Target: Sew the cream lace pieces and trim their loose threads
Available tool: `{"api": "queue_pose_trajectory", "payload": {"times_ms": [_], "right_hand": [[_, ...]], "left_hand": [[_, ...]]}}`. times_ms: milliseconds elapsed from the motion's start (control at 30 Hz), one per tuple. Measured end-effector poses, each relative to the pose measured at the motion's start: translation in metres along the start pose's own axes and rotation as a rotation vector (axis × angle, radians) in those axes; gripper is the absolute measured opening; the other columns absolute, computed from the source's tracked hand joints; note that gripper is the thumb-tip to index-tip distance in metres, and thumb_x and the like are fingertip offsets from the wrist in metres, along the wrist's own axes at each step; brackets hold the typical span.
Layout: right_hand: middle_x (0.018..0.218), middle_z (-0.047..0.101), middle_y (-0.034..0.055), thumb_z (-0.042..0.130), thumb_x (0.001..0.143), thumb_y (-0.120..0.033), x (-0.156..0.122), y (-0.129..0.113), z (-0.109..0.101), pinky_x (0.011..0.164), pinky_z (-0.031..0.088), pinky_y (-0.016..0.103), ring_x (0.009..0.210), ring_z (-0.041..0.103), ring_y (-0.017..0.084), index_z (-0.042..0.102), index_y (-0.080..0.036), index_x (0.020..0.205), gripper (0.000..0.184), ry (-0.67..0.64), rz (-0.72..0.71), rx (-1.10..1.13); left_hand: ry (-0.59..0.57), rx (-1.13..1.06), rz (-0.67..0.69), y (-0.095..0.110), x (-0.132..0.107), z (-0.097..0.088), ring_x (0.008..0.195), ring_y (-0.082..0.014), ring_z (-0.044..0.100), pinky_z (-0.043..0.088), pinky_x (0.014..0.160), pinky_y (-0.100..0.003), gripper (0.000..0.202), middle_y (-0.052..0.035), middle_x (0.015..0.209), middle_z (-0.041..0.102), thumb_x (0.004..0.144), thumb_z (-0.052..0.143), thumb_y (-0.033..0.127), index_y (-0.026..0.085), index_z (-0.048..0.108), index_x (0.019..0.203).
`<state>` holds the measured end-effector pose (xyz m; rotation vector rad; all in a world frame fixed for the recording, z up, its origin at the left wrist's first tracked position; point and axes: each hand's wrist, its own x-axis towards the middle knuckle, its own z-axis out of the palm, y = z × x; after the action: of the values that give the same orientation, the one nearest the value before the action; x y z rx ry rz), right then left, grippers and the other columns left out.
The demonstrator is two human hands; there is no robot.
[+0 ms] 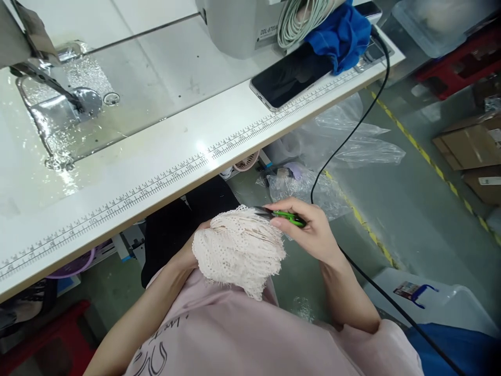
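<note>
A bunched, cream-white eyelet lace piece (240, 250) with a scalloped edge and frayed ends is held above my lap. My left hand (198, 243) is behind it and grips it; the fabric hides most of the fingers. My right hand (309, 227) is closed around green-handled thread snips (291, 216), with thumb and fingers pinching the handles. The dark blades point left at the upper right edge of the lace, and whether they touch a thread is too small to tell.
A sewing machine (238, 26) stands on a white table with a printed ruler edge (176, 177). On it lie a phone (291, 75) and a blue cloth (342, 36). A black cable (352, 128) hangs beside my right arm. Plastic bags (344, 136) and cardboard boxes (469, 141) are beyond.
</note>
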<state>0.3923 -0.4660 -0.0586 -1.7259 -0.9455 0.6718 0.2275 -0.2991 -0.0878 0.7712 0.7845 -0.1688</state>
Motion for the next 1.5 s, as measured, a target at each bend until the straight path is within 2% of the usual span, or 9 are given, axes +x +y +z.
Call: {"api": "queue_pose_trajectory", "payload": {"times_ms": [100,233,400,567,800,933,1167,1367,1500], "right_hand": [[0.077,0.068,0.0008,0.066,0.091,-0.033,0.003,-0.002,-0.003,0.045,0.030,0.023,0.047,0.039,0.006,0.072,-0.019,0.101,0.018,-0.067,-0.028,0.034],[0.073,0.067,-0.0002,0.067,0.091,-0.031,0.008,-0.004,-0.002,0.045,0.030,0.023,0.048,0.039,0.006,0.072,-0.019,0.102,0.017,-0.076,-0.026,0.024],[0.075,0.068,0.0000,0.066,0.091,-0.031,0.013,-0.003,0.005,0.046,0.030,0.024,0.048,0.038,0.006,0.072,-0.020,0.101,0.016,-0.076,-0.040,0.035],[0.074,0.069,-0.0003,0.067,0.090,-0.031,0.014,-0.001,0.010,0.045,0.030,0.024,0.048,0.041,0.007,0.074,-0.020,0.098,0.015,-0.031,-0.034,0.055],[0.075,0.070,-0.0002,0.067,0.090,-0.031,0.008,0.000,0.013,0.044,0.031,0.023,0.048,0.043,0.006,0.075,-0.023,0.097,0.013,0.052,0.009,0.068],[0.075,0.069,-0.0004,0.067,0.090,-0.032,0.005,0.002,0.007,0.048,0.035,0.023,0.053,0.050,0.008,0.073,-0.023,0.102,0.016,0.115,0.061,0.077],[0.068,0.064,-0.0013,0.067,0.090,-0.037,0.000,0.004,-0.002,0.047,0.029,0.024,0.051,0.040,0.008,0.073,-0.021,0.098,0.019,-0.008,0.165,0.062],[0.078,0.070,0.0015,0.066,0.090,-0.039,0.002,0.005,0.002,0.051,0.033,0.024,0.055,0.047,0.009,0.074,-0.021,0.100,0.022,-0.052,0.153,0.065],[0.082,0.072,0.0022,0.066,0.090,-0.038,0.005,0.005,0.005,0.054,0.038,0.024,0.062,0.056,0.011,0.074,-0.022,0.101,0.021,-0.054,0.139,0.071]], "left_hand": [[-0.121,0.027,0.050,0.004,-0.001,-0.003,0.105,-0.0286,0.070,0.056,0.085,-0.029,0.040,-0.0060,0.104,0.077,0.070,0.084,0.031,0.017,0.076,0.106],[-0.183,0.061,0.064,0.004,0.003,-0.011,0.104,-0.0202,0.070,0.054,0.085,-0.023,0.035,-0.0012,0.108,0.077,0.073,0.082,0.037,0.027,0.077,0.106],[-0.139,0.065,0.045,0.004,0.007,-0.014,0.093,-0.0201,0.071,0.054,0.082,-0.024,0.035,-0.0012,0.099,0.078,0.067,0.086,0.038,0.024,0.079,0.099],[-0.135,0.056,0.059,0.006,0.006,-0.014,0.087,-0.0208,0.070,0.054,0.082,-0.027,0.023,0.0002,0.081,0.076,0.066,0.086,0.033,0.022,0.079,0.085],[-0.068,0.033,0.061,0.007,0.005,-0.013,0.080,-0.0234,0.068,0.055,0.077,-0.033,0.021,-0.0002,0.073,0.073,0.058,0.087,0.025,0.022,0.077,0.076],[-0.096,0.012,0.072,0.008,0.004,-0.013,0.077,-0.0221,0.067,0.054,0.075,-0.032,0.019,0.0004,0.071,0.072,0.058,0.087,0.025,0.022,0.077,0.073],[-0.134,0.054,0.071,0.007,0.005,-0.016,0.077,-0.0193,0.067,0.053,0.075,-0.029,0.023,-0.0003,0.082,0.075,0.064,0.085,0.034,0.023,0.080,0.083],[-0.037,0.041,0.077,0.005,0.004,-0.017,0.067,-0.0182,0.059,0.047,0.063,-0.028,0.016,0.0021,0.066,0.067,0.055,0.084,0.022,0.023,0.073,0.065],[-0.023,0.038,0.081,0.003,0.003,-0.018,0.068,-0.0185,0.059,0.047,0.066,-0.029,0.015,0.0020,0.067,0.066,0.056,0.082,0.019,0.023,0.071,0.065]]}}
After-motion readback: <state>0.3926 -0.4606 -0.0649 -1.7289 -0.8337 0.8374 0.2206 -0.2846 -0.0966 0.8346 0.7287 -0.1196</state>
